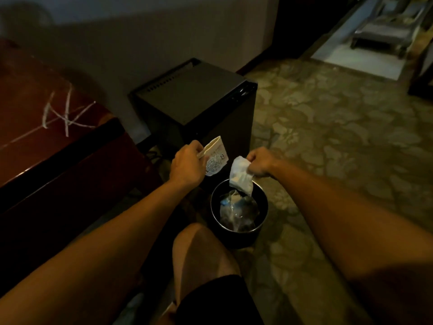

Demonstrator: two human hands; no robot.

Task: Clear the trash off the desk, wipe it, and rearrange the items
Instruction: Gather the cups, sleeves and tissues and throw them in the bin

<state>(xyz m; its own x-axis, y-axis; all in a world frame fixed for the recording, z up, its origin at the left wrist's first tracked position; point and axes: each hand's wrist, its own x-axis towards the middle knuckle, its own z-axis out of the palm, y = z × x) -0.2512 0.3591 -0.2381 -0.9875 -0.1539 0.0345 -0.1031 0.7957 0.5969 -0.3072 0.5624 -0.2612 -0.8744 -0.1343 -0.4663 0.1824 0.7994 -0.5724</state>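
Observation:
My left hand (187,164) grips a printed paper packet (216,158) just left of and above a round black trash bin (214,208) on the floor. My right hand (260,163) pinches a crumpled white tissue (241,178) that hangs over the bin's far rim. Clear plastic wrappers (237,212) lie inside the bin. The dark red wooden desk (46,137) stands to the left, its top marked with pale streaks.
A black mini fridge (199,99) stands against the wall right behind the bin. My bare knee (201,252) is just in front of the bin. Patterned carpet (339,137) spreads to the right, toward a bright doorway at the top right.

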